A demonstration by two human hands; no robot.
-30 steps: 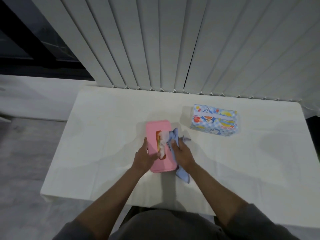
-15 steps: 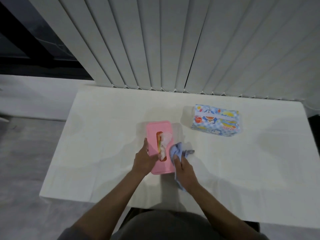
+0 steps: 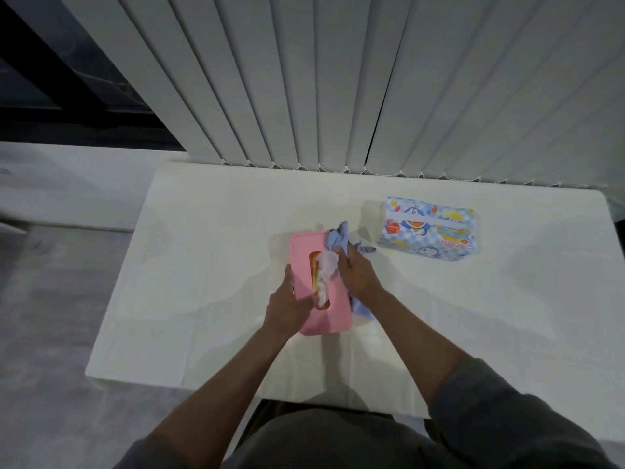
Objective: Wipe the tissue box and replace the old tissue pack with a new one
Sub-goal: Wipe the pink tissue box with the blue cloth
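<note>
Item: wiping stage, swap not yet begun. We list a pink rectangular plastic tissue box (image 3: 302, 255) lying flat on the white table (image 3: 203, 265), a little left of centre, its long axis running near to far with the far end leaning slightly left. A crumpled white tissue (image 3: 326, 272) stands out of the lid slot, and a strip of coloured wrapper shows inside it, which we take to be the old pack. The left hand (image 3: 287, 309) pins the box at its near left, with the thumb along the left long edge and the fingers laid across the lid beside the slot; it encloses nothing. The right hand (image 3: 356, 277) has its fingers curled round a bunched pale blue cloth (image 3: 338, 240) and presses it on the box's far right corner, while a loose tail of cloth trails on the table along the right edge. From that grip the unwiped lid lies near and left, so we judge the next stroke should follow the long axis towards us, skirting the tissue. A soft blue cartoon-printed tissue pack (image 3: 427, 230) lies far right, well apart from the box, long axis left to right. The right hand is the nearer to it.
</note>
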